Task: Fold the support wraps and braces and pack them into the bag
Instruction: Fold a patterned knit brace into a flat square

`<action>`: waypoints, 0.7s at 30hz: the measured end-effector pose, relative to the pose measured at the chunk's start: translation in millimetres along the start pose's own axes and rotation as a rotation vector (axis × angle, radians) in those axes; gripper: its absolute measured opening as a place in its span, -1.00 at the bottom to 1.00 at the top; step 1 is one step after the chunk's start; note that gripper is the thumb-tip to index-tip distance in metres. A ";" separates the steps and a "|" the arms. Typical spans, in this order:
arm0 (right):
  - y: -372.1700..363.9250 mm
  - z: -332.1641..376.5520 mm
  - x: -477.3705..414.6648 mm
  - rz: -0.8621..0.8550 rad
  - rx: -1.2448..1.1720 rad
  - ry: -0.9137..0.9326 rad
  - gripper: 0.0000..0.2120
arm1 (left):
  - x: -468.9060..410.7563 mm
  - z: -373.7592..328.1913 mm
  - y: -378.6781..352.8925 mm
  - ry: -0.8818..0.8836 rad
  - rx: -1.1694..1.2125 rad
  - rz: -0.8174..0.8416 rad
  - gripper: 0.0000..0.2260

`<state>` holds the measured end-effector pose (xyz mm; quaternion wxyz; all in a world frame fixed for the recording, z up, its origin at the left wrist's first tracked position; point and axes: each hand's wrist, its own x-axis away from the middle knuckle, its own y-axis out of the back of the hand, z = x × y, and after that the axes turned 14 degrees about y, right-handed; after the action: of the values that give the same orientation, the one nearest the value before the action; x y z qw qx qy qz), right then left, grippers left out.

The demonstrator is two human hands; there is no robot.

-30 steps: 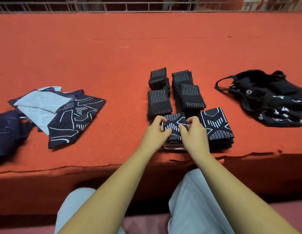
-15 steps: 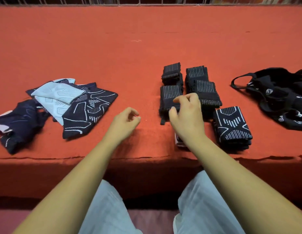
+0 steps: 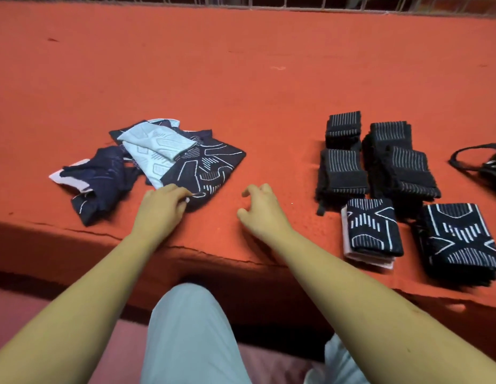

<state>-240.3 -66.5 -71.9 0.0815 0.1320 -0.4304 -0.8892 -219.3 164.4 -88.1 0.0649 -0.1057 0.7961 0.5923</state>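
An unfolded pile lies at the left: a dark patterned brace (image 3: 210, 167), a pale blue brace (image 3: 154, 151) on top of it, and a crumpled navy brace (image 3: 102, 178). My left hand (image 3: 163, 209) pinches the near corner of the dark patterned brace. My right hand (image 3: 262, 210) hovers over bare red cloth with its fingers apart, holding nothing. At the right sit folded striped wraps (image 3: 342, 173) in several stacks and two folded patterned braces (image 3: 371, 228) (image 3: 460, 239). The black bag (image 3: 489, 166) is cut off by the right edge.
Everything rests on a red felt-covered surface (image 3: 269, 79) whose front edge runs just below my wrists. A wire fence (image 3: 296, 2) lines the far side. My knees in pale trousers (image 3: 191, 328) are below the edge.
Both hands left the small folded brace, which now lies beside the stacks. They moved left, and my left hand reached the unfolded pile. The view swung left.
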 end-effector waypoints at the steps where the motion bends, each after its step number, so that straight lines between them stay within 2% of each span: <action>1: -1.1 0.9 -1.6 -0.005 -0.019 0.030 -0.56 | 0.3 -3.6 3.7 -0.050 0.042 -0.025 -0.78; 3: 0.9 1.1 -1.6 -0.035 -0.097 0.122 -0.42 | 4.5 -17.4 13.0 -0.169 0.161 -0.039 -0.72; 5: 5.2 -3.9 1.1 -0.036 -0.164 0.242 -0.30 | 15.9 -37.3 20.2 -0.231 0.313 -0.009 -0.76; 6: 7.3 -7.7 3.4 -0.021 -0.178 0.297 -0.31 | 22.9 -46.5 21.9 -0.238 0.382 0.012 -0.80; 10: 15.5 -24.4 18.5 -0.033 -0.165 0.399 -0.65 | 46.5 -67.3 13.0 -0.236 0.509 0.053 -0.88; 12: 18.7 -28.4 28.8 -0.041 -0.160 0.400 -0.84 | 52.4 -70.2 2.7 -0.184 0.570 0.074 -0.81; 14: 20.0 -26.8 36.9 -0.086 -0.198 0.368 -0.94 | 53.0 -68.3 -7.0 -0.096 0.631 0.072 -0.77; 18: 23.1 -21.8 42.2 -0.277 -0.399 0.137 -0.76 | 45.9 -64.1 -10.3 -0.110 0.651 0.048 -0.80; 21: 20.2 -21.2 44.0 -0.248 -0.320 0.111 -0.78 | 42.7 -73.1 2.1 -0.089 0.696 0.100 -0.68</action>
<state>-275.0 -106.0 -75.8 0.0149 0.2180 -0.2592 -0.9408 -259.6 91.1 -74.8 0.1028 -0.0123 0.9508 0.2920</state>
